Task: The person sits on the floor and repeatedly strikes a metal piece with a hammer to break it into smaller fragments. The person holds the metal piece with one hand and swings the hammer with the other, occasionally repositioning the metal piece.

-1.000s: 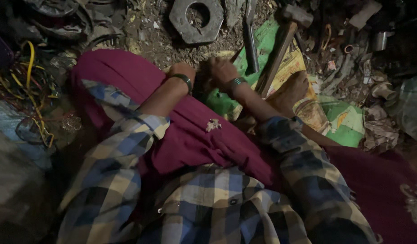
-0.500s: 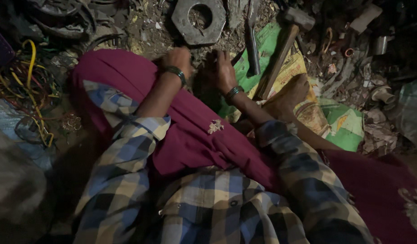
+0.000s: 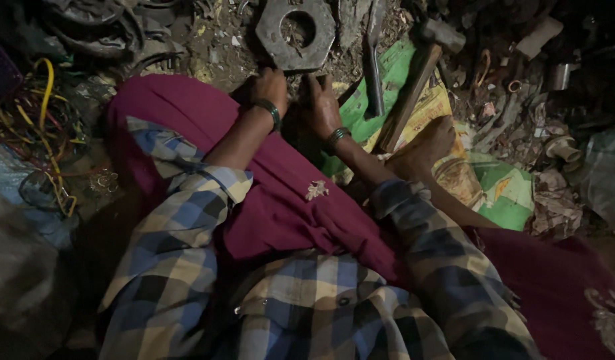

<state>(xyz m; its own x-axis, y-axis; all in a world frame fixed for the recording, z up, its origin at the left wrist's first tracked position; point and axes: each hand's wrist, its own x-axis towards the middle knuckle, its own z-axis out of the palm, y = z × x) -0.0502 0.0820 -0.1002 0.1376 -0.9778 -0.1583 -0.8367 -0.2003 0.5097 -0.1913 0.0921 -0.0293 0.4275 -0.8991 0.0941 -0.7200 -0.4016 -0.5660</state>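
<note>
A large grey hexagonal metal nut (image 3: 295,32) lies on the dirt ahead of me. My left hand (image 3: 271,87), with a green bangle at the wrist, rests just below the nut's lower left edge, fingers curled down. My right hand (image 3: 321,101), also bangled, reaches to the nut's lower edge, its fingertips touching or nearly touching it. The dim light hides whether either hand grips anything. A maroon cloth (image 3: 281,207) covers my lap beneath both forearms.
A wooden-handled hammer (image 3: 414,83) lies right of my hands on green and yellow printed sheets (image 3: 501,193), beside a slim metal tool (image 3: 374,57). My bare foot (image 3: 424,148) rests below the hammer. Tangled yellow wires (image 3: 34,127) sit at left; metal scrap (image 3: 547,73) at right.
Both hands have slid forward from the lap up to the lower edge of the hexagonal nut. The view has shifted slightly with them.
</note>
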